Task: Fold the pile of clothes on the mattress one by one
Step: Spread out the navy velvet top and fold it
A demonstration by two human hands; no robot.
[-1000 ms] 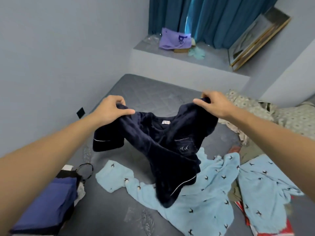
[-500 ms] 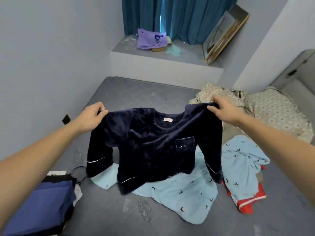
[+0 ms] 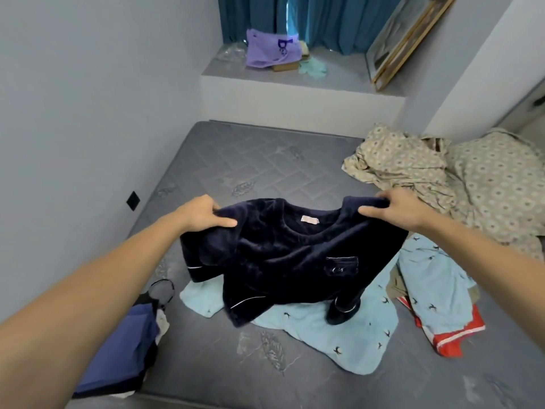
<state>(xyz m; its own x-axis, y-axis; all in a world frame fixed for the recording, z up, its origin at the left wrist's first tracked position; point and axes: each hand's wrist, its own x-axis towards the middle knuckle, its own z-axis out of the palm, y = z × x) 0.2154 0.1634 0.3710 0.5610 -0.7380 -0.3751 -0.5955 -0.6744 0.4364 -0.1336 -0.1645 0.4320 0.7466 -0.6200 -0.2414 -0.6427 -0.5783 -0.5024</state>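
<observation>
1. The grey mattress [image 3: 265,160] is lying bare across most of the view, and I am standing at its near edge.
2. The patterned beige bedding [image 3: 460,184] is lying crumpled at the far right; I cannot tell whether it belongs to the pile.
3. The light blue bird-print clothes [image 3: 333,335] are sprawling unfolded in the middle and to the right, with a red piece [image 3: 451,338] poking out beneath them. I am judging these as work left to do.
4. I am holding the dark navy top [image 3: 283,261] spread out by its shoulders above the mattress, front facing me, its hem and one cuff drooping onto the blue clothes.
5. At the near left, a stack of folded blue and dark clothes [image 3: 124,349] is sitting by the edge, so I am guessing a few pieces are done and the task is only partly through.
6. My left hand [image 3: 203,215] is grasping the left shoulder, fingers curled round the cloth.
7. My right hand [image 3: 398,211] is pinching the right shoulder likewise.
</observation>
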